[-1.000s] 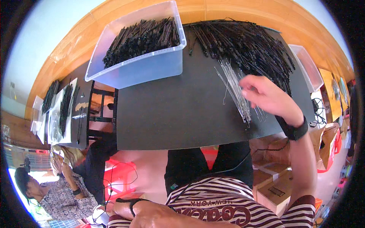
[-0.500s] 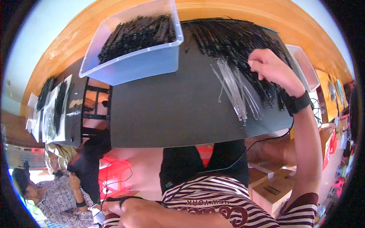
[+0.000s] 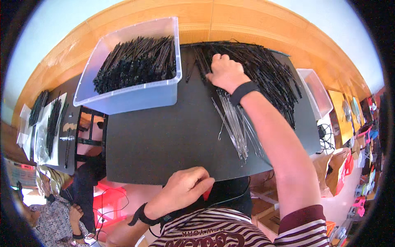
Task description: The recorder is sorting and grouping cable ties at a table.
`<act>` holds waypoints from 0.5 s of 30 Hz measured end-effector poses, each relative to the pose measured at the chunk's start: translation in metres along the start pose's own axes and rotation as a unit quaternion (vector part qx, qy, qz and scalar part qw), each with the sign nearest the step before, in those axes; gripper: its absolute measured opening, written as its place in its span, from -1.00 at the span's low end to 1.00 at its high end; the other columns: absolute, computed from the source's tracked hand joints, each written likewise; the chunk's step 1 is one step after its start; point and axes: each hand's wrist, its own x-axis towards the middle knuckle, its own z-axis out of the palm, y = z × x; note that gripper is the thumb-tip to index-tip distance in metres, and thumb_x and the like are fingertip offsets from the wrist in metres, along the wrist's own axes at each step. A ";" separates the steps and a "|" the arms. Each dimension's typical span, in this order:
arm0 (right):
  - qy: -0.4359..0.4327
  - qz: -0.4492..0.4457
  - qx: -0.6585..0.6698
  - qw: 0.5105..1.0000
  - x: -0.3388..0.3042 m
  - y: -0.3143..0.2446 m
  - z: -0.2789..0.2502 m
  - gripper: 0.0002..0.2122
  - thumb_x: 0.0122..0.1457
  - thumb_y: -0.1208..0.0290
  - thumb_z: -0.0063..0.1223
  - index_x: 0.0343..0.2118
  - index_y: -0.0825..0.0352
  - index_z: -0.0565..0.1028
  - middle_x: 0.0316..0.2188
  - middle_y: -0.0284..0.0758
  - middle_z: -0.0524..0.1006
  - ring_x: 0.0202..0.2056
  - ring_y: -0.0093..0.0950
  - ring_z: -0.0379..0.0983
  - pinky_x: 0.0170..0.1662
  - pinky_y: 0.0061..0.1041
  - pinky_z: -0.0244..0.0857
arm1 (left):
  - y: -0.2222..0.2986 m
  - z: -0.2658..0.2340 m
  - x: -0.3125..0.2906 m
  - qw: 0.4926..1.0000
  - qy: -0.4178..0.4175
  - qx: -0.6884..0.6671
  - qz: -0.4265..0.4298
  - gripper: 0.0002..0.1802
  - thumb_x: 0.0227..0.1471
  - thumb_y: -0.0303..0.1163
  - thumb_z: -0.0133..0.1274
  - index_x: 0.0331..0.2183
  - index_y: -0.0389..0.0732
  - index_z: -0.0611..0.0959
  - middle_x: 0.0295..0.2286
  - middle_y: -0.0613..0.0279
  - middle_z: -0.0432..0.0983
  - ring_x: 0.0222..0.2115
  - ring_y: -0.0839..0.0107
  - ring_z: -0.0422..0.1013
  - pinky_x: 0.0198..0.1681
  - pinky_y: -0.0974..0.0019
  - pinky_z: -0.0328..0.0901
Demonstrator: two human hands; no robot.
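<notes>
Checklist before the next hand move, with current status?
1. Right hand at the black strand pile: ok, over its left part.
2. Right hand gripping a strand: cannot tell, the underside is hidden.
3. Left hand away from the pile: ok, curled near the front edge of the table.
4. Left hand holding nothing: cannot tell, the palm is hidden.
5. Pale wires fully visible: not ok, the right wristband covers part of their upper end.
6. Strands in the clear bin below its rim: cannot tell from this angle.
</notes>
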 end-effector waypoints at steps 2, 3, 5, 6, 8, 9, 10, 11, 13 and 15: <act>0.004 -0.011 -0.021 1.000 0.010 -0.003 0.008 -0.49 -0.01 0.12 0.10 -0.16 0.47 0.31 -0.21 0.00 0.39 -0.17 -0.13 0.42 -0.17 -0.25 0.35 | -0.007 0.005 0.003 1.000 0.010 0.019 0.018 -0.77 0.03 -0.30 -0.01 -0.47 -0.29 0.51 -0.57 0.04 0.43 -0.54 0.16 0.41 -0.47 0.25 0.27; 0.006 -0.010 -0.025 1.000 0.013 -0.006 0.009 -0.51 -0.01 0.12 0.09 -0.18 0.47 0.33 -0.22 -0.01 0.40 -0.16 -0.15 0.42 -0.16 -0.26 0.35 | -0.010 0.007 0.005 0.999 0.020 0.037 0.031 -0.76 0.03 -0.29 -0.02 -0.50 -0.28 0.52 -0.57 0.05 0.44 -0.53 0.11 0.41 -0.47 0.23 0.26; -0.009 0.007 -0.031 0.999 0.020 -0.009 0.005 -0.51 0.01 0.10 0.06 -0.17 0.47 0.34 -0.21 -0.02 0.41 -0.14 -0.15 0.41 -0.14 -0.27 0.34 | -0.015 0.007 0.010 0.998 0.026 0.035 0.043 -0.76 0.02 -0.29 -0.02 -0.50 -0.29 0.52 -0.56 0.04 0.44 -0.53 0.07 0.41 -0.47 0.20 0.27; -0.023 0.023 -0.036 0.999 0.021 -0.010 0.001 -0.50 0.02 0.08 0.04 -0.17 0.47 0.36 -0.20 -0.02 0.41 -0.12 -0.16 0.40 -0.12 -0.28 0.32 | -0.019 0.008 0.013 0.998 0.040 0.037 0.045 -0.76 0.02 -0.31 -0.01 -0.50 -0.30 0.51 -0.57 0.04 0.43 -0.55 0.09 0.40 -0.49 0.21 0.26; -0.042 0.010 -0.043 0.998 0.021 -0.008 -0.009 -0.49 0.04 0.05 0.00 -0.16 0.47 0.37 -0.18 -0.02 0.42 -0.11 -0.16 0.39 -0.09 -0.27 0.30 | -0.023 0.006 0.016 0.997 0.053 0.038 0.045 -0.77 0.01 -0.32 -0.01 -0.50 -0.31 0.51 -0.57 0.03 0.43 -0.56 0.11 0.39 -0.51 0.23 0.25; -0.059 -0.003 -0.049 0.997 0.021 -0.007 -0.011 -0.47 0.05 0.02 -0.03 -0.14 0.47 0.39 -0.17 -0.03 0.43 -0.10 -0.16 0.39 -0.07 -0.26 0.28 | -0.024 0.003 0.018 0.999 0.046 0.018 0.009 -0.79 0.02 -0.34 -0.01 -0.49 -0.32 0.51 -0.58 0.06 0.43 -0.57 0.21 0.40 -0.51 0.27 0.26; -0.038 0.006 -0.083 0.996 0.025 -0.004 -0.003 -0.52 0.02 -0.05 -0.03 -0.24 0.32 0.53 -0.22 -0.27 0.52 -0.22 -0.28 0.49 -0.22 -0.29 0.37 | -0.025 0.002 0.019 0.999 0.040 -0.001 -0.028 -0.80 0.03 -0.36 -0.02 -0.47 -0.32 0.52 -0.58 0.10 0.43 -0.57 0.31 0.40 -0.51 0.32 0.26; -0.042 0.007 -0.085 0.995 0.027 -0.005 -0.005 -0.52 0.02 -0.05 -0.03 -0.24 0.32 0.53 -0.22 -0.27 0.52 -0.22 -0.28 0.49 -0.22 -0.29 0.37 | -0.026 0.001 0.020 0.999 0.037 -0.004 -0.029 -0.80 0.03 -0.36 -0.02 -0.47 -0.32 0.52 -0.58 0.10 0.43 -0.57 0.31 0.40 -0.51 0.32 0.26; -0.085 0.029 -0.067 0.994 0.032 -0.007 -0.008 -0.48 0.03 -0.11 -0.07 -0.22 0.33 0.52 -0.21 -0.24 0.52 -0.16 -0.28 0.47 -0.19 -0.31 0.36 | -0.029 0.000 0.022 0.996 0.048 -0.072 -0.036 -0.83 0.00 -0.41 0.02 -0.49 -0.34 0.49 -0.60 0.03 0.38 -0.61 0.20 0.36 -0.55 0.30 0.22; -0.138 0.050 -0.021 0.989 0.035 -0.012 -0.014 -0.30 0.03 -0.20 -0.15 -0.10 0.50 0.37 -0.09 -0.02 0.42 -0.03 -0.15 0.35 0.01 -0.26 0.20 | -0.030 0.002 0.021 0.997 0.064 -0.053 -0.004 -0.83 0.00 -0.42 0.01 -0.49 -0.34 0.48 -0.60 0.04 0.37 -0.61 0.20 0.35 -0.55 0.29 0.22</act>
